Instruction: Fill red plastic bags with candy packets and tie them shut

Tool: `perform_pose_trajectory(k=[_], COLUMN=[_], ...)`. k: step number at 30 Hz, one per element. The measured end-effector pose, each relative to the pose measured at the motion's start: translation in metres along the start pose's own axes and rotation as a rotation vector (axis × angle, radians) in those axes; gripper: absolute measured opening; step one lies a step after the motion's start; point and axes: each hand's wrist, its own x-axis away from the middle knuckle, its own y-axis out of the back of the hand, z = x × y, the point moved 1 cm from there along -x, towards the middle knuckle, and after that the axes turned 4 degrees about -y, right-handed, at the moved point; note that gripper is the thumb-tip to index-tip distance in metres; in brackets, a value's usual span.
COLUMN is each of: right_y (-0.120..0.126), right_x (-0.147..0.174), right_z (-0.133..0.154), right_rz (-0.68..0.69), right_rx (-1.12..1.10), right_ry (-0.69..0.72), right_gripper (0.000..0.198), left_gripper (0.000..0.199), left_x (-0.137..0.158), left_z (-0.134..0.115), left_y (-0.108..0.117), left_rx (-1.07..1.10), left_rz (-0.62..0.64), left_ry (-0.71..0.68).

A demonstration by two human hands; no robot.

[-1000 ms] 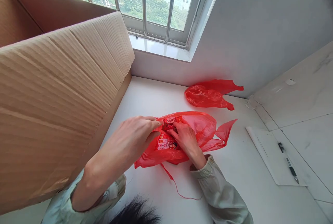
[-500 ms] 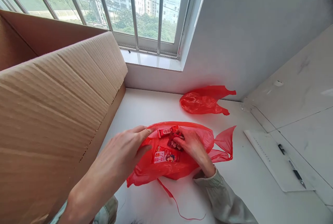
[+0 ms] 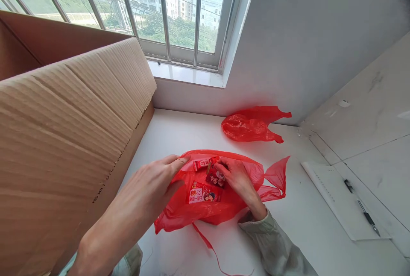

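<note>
In a translucent red bag (image 3: 205, 212) being overlapped at left by the wide-spread left hand (image 3: 156, 180), a dark-red, pale-printed packet (image 3: 214, 179) is being touched by the narrowed right hand (image 3: 236, 176), grip unclear.

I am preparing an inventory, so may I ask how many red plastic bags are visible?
2: an open bag with the right hand inside it, and a crumpled bag beyond it, by the wall. More could be hidden inside the cardboard box.

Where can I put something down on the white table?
Between the open red plastic bag and the paper, or between the cardboard box and the crumpled red bag. Inside the open red plastic bag is crowded: red packets, right hand.
</note>
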Motion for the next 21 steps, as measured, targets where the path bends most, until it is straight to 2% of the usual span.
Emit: perform_pose_trajectory(k=[6, 11, 16, 21], right_y=[-0.001, -0.008, -0.013, -0.014], right_x=[0.004, 0.005, 0.001, 0.001], right_z=[0.008, 0.012, 0.009, 0.006], right_rz=[0.028, 0.038, 0.02, 0.06], right_rx=[-0.039, -0.041, -0.007, -0.01], right_ry=[0.045, 0.063, 0.056, 0.057], right_gripper=[0.022, 0.021, 0.024, 0.025], left_gripper=[0.018, 0.025, 0.018, 0.021], left_x=[0.0, 0.006, 0.002, -0.004], left_z=[0.001, -0.002, 0.003, 0.003], left_y=[-0.003, -0.003, -0.005, -0.004], left_rx=[-0.017, 0.031, 0.061, 0.07], left_rz=[0.0, -0.078, -0.04, -0.043], left_ry=[0.005, -0.041, -0.039, -0.008])
